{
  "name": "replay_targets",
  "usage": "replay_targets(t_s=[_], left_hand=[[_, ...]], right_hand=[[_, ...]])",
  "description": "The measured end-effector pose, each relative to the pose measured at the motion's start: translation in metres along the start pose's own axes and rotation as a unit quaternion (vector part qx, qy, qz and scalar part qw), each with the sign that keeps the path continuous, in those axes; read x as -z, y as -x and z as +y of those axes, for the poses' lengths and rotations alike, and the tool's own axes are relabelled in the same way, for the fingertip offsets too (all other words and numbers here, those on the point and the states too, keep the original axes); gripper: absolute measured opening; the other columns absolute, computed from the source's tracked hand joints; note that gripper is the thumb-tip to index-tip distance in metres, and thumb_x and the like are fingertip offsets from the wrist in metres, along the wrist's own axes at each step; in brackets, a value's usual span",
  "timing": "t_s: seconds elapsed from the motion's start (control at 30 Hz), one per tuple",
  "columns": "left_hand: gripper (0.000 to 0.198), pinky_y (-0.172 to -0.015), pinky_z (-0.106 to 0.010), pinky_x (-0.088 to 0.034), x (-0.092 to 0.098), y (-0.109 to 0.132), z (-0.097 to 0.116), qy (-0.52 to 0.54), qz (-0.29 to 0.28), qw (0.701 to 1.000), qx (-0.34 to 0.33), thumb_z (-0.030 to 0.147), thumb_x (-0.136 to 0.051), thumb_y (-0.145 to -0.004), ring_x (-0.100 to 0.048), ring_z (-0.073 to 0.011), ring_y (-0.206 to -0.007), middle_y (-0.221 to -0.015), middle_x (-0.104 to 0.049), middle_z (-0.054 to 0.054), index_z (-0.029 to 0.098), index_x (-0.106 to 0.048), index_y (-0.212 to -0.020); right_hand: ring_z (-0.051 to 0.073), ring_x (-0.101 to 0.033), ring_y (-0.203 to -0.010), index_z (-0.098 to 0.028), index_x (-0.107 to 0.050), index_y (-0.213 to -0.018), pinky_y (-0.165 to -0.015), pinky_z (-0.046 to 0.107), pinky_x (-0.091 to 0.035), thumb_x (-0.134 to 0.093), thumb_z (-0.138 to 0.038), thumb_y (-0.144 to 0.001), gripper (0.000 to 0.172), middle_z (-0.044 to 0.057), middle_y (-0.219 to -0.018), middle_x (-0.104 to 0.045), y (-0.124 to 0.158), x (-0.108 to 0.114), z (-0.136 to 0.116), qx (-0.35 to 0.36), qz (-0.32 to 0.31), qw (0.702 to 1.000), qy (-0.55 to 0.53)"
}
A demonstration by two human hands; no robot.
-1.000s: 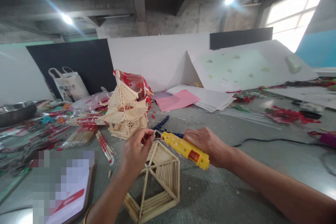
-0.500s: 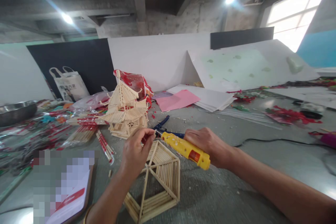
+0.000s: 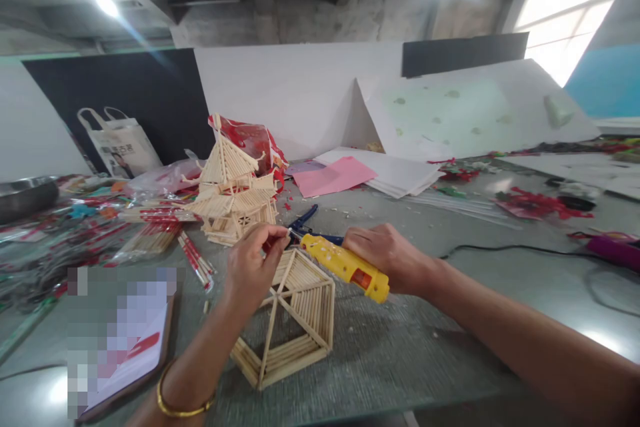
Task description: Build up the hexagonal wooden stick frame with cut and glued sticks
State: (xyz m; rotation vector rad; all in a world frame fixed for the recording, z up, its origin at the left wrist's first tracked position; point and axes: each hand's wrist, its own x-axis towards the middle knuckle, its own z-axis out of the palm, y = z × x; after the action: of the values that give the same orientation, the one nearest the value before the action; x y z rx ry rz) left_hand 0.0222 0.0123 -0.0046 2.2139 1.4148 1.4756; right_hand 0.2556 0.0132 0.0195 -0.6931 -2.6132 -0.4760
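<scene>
My right hand [image 3: 373, 250] is wrapped round a yellow hot glue gun [image 3: 345, 265], its nozzle aimed left at my left fingertips. My left hand [image 3: 254, 260] pinches a tiny pale piece, perhaps a bit of wooden stick, right by the nozzle tip. Below both hands lies a six-sided frame of wooden sticks [image 3: 300, 340] with spokes meeting at its centre; some of its sections are filled with rows of sticks. Just behind the nozzle rest blue-handled pliers [image 3: 306, 217], partly hidden by the glue gun.
A tiered stick pagoda [image 3: 233, 197] stands behind my left hand. Wrapped stick bundles [image 3: 195, 259] and a tablet-like device [image 3: 130, 353], partly pixelated, lie left. Pink paper [image 3: 334, 177] is at the back. A black cable [image 3: 510, 248] crosses the right side, near a purple tool [image 3: 615, 252].
The whole view has shifted a little, so everything sits higher and slightly left. Both hands keep their grips, with the nozzle still at my left fingertips.
</scene>
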Motion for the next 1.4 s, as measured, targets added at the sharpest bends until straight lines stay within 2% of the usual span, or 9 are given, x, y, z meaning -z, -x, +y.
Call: replay_targets(t_s=[0.1, 0.2, 0.27, 0.33, 0.43, 0.5, 0.6, 0.83, 1.4], left_hand=[[0.016, -0.067, -0.023, -0.041, 0.0, -0.001, 0.001, 0.042, 0.0, 0.998, 0.04, 0.032, -0.055, -0.077, -0.055, -0.0117, -0.068, -0.079, -0.063, 0.0, 0.018, -0.061, -0.083], [0.016, -0.063, -0.022, -0.04, 0.001, -0.005, 0.001, 0.177, 0.001, 0.977, 0.122, 0.03, -0.062, -0.071, -0.052, -0.0097, -0.063, -0.071, -0.06, 0.002, 0.017, -0.061, -0.08], [0.016, -0.059, -0.02, -0.039, 0.002, -0.008, 0.0, 0.324, 0.003, 0.929, 0.181, 0.026, -0.066, -0.066, -0.049, -0.0073, -0.059, -0.065, -0.056, 0.004, 0.016, -0.061, -0.076], [0.016, -0.054, -0.017, -0.038, 0.004, -0.011, -0.002, 0.457, 0.003, 0.859, 0.231, 0.023, -0.07, -0.062, -0.046, -0.0052, -0.056, -0.063, -0.053, 0.005, 0.015, -0.059, -0.071], [0.017, -0.05, -0.015, -0.037, 0.006, -0.013, -0.005, 0.565, 0.01, 0.771, 0.293, 0.018, -0.071, -0.06, -0.047, -0.0039, -0.057, -0.066, -0.054, 0.004, 0.014, -0.058, -0.069], [0.015, -0.049, -0.015, -0.038, 0.005, -0.014, -0.006, 0.601, 0.016, 0.732, 0.321, 0.016, -0.071, -0.062, -0.048, -0.0038, -0.058, -0.068, -0.055, 0.003, 0.014, -0.058, -0.07], [0.012, -0.048, -0.014, -0.039, 0.003, -0.013, -0.005, 0.631, 0.017, 0.695, 0.344, 0.014, -0.069, -0.065, -0.049, -0.0038, -0.058, -0.068, -0.055, 0.002, 0.012, -0.058, -0.072], [0.009, -0.045, -0.015, -0.039, -0.004, -0.008, 0.003, 0.648, 0.011, 0.669, 0.363, 0.01, -0.065, -0.069, -0.05, -0.0048, -0.056, -0.066, -0.055, 0.0, 0.01, -0.058, -0.073], [0.004, -0.044, -0.015, -0.04, -0.004, -0.008, 0.007, 0.655, 0.009, 0.655, 0.377, 0.01, -0.06, -0.074, -0.049, -0.0053, -0.052, -0.063, -0.054, 0.0, 0.011, -0.056, -0.072]], right_hand=[[0.01, -0.041, -0.054, -0.018, -0.043, -0.071, -0.049, 0.025, -0.024, -0.039, -0.027, -0.082, 0.014, 0.002, -0.065, -0.051, 0.0, -0.002, 0.0, -0.001, -0.005, 1.0, 0.004], [0.011, -0.043, -0.055, -0.017, -0.043, -0.072, -0.049, 0.025, -0.024, -0.039, -0.026, -0.081, 0.013, 0.003, -0.066, -0.052, 0.002, -0.003, 0.003, -0.026, 0.003, 1.0, 0.011], [0.012, -0.045, -0.057, -0.017, -0.044, -0.075, -0.05, 0.026, -0.023, -0.039, -0.024, -0.08, 0.01, 0.004, -0.069, -0.053, 0.004, -0.003, 0.006, -0.066, 0.018, 0.997, 0.02], [0.012, -0.047, -0.059, -0.016, -0.045, -0.078, -0.05, 0.026, -0.023, -0.04, -0.023, -0.08, 0.009, 0.005, -0.072, -0.054, 0.005, -0.004, 0.008, -0.1, 0.032, 0.994, 0.027], [0.012, -0.046, -0.058, -0.017, -0.044, -0.076, -0.05, 0.026, -0.024, -0.04, -0.024, -0.081, 0.01, 0.004, -0.07, -0.053, 0.003, -0.005, 0.005, -0.074, 0.026, 0.997, 0.024], [0.012, -0.044, -0.057, -0.018, -0.042, -0.072, -0.05, 0.026, -0.024, -0.04, -0.026, -0.082, 0.013, 0.003, -0.067, -0.052, 0.001, -0.006, 0.0, -0.032, 0.013, 0.999, 0.021], [0.011, -0.041, -0.055, -0.018, -0.042, -0.07, -0.049, 0.026, -0.023, -0.04, -0.027, -0.082, 0.015, 0.003, -0.065, -0.051, -0.002, -0.008, -0.007, 0.0, 0.013, 1.0, 0.025], [0.011, -0.04, -0.054, -0.017, -0.043, -0.068, -0.048, 0.027, -0.024, -0.038, -0.025, -0.082, 0.017, 0.002, -0.064, -0.051, -0.003, -0.006, -0.012, 0.007, 0.022, 0.999, 0.026], [0.01, -0.041, -0.055, -0.017, -0.043, -0.069, -0.049, 0.026, -0.023, -0.04, -0.026, -0.082, 0.016, 0.002, -0.065, -0.051, -0.002, -0.007, -0.012, -0.002, 0.001, 1.0, 0.016]])
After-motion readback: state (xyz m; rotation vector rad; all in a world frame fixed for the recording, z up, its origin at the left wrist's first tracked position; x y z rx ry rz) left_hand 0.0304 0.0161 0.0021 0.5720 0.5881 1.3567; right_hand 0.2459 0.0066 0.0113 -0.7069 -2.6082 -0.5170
